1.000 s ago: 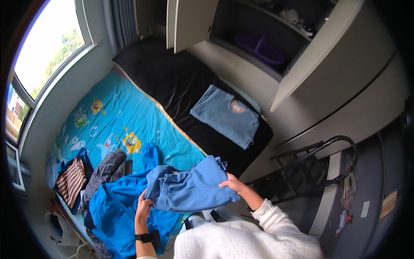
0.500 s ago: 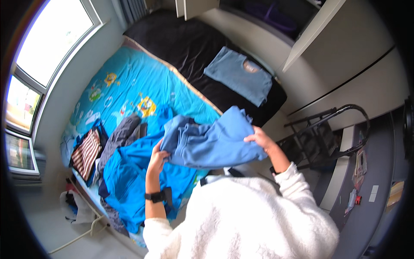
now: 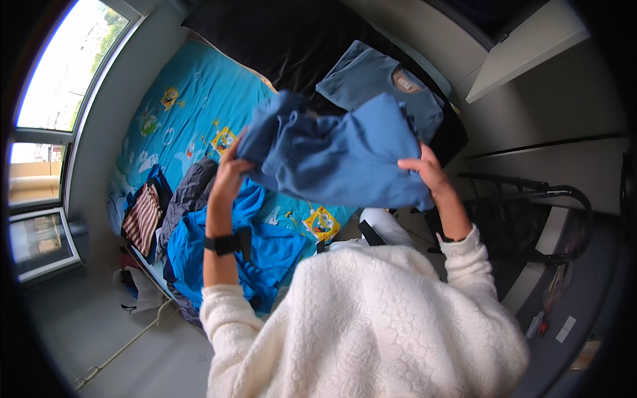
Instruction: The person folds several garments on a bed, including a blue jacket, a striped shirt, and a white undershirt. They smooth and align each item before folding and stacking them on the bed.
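Between my two hands hangs a folded blue garment (image 3: 335, 159) of soft fabric, held up above the bed; its exact kind cannot be made out. My left hand (image 3: 227, 178) is closed on its left edge, thumb in front. At the opposite edge, my right hand (image 3: 430, 174) grips it the same way, with the thumb on the near face and the other fingers mostly hidden behind. Just beyond the garment, a folded grey-blue crew-neck top (image 3: 371, 76) lies on the black bedding (image 3: 279, 56), its neckline toward the right.
A turquoise cartoon-print sheet (image 3: 192, 99) covers the bed's left side. On it lie a bright blue garment (image 3: 272, 255), dark grey clothing (image 3: 189, 189) and a striped piece (image 3: 142, 222). A black-framed chair (image 3: 577, 219) stands right, below an open cabinet door (image 3: 531, 50). Windows line the left wall.
Both hands have lifted the folded blue garment farther out over the bed, toward the grey-blue top. The view has shifted, and more of the printed sheet shows beneath the garment.
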Tool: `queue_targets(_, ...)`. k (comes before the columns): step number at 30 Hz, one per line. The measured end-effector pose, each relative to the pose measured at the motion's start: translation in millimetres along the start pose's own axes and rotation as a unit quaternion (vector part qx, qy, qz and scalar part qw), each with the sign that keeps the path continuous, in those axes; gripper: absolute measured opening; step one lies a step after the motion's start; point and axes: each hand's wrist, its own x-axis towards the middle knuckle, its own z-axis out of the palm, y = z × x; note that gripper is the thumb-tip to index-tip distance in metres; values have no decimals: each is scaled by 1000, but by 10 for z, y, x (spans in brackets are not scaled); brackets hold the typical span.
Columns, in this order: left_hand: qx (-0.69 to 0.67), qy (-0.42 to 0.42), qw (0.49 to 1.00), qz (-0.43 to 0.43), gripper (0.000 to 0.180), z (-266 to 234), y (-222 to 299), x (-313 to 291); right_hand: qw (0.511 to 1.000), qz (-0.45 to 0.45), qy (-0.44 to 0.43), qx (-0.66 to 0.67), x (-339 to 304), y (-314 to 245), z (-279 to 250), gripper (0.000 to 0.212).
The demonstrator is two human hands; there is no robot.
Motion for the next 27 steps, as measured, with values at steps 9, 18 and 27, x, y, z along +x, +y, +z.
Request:
queue_targets(9,3,181,963,201,47,787,1350,2028,968,-222,91,71,2474,-587,-248,62)
queue_targets(18,-139,-226,906,330,37,1832,1482,588,992,69,105,-24,3871,923,-454,50)
queue_targets(27,-212,-378,853,290,31,2512,1776,401,994,106,25,11,2956,1022,-760,20)
